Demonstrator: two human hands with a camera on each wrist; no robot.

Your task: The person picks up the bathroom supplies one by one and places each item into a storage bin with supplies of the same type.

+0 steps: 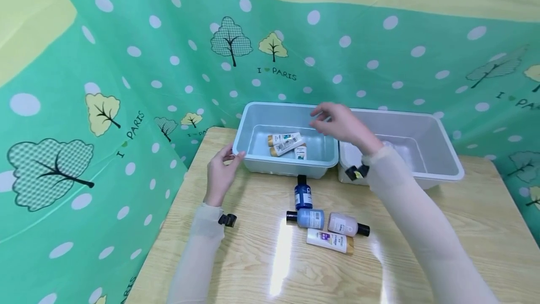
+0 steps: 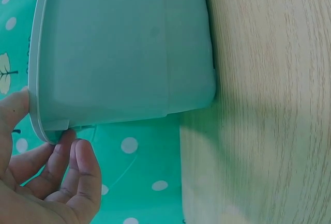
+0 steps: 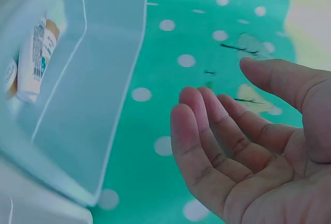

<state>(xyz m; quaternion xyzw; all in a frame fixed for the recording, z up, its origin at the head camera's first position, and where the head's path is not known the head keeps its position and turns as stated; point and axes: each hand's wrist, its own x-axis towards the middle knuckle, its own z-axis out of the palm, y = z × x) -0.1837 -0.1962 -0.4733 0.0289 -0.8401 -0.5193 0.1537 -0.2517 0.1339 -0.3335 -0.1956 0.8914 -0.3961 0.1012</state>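
Observation:
My left hand (image 1: 220,175) holds the front left corner of a light blue plastic bin (image 1: 291,159). In the left wrist view the thumb lies on the bin's rim (image 2: 35,74) and the fingertips touch beneath it. My right hand (image 1: 337,123), holding nothing, hovers over the right end of that bin with its fingers loosely bent. Inside lie three white tubes (image 1: 288,144) with gold caps, partly overlapping. On the table in front are a dark blue bottle (image 1: 303,197), a light blue bottle (image 1: 311,218), a pale pink bottle (image 1: 342,224) and a white tube (image 1: 326,239).
A grey-white bin (image 1: 438,172) stands directly to the right of the blue one, partly hidden by my right forearm. Both rest on a wooden table (image 1: 253,257). Behind and to the left hangs a green dotted cloth (image 1: 363,50).

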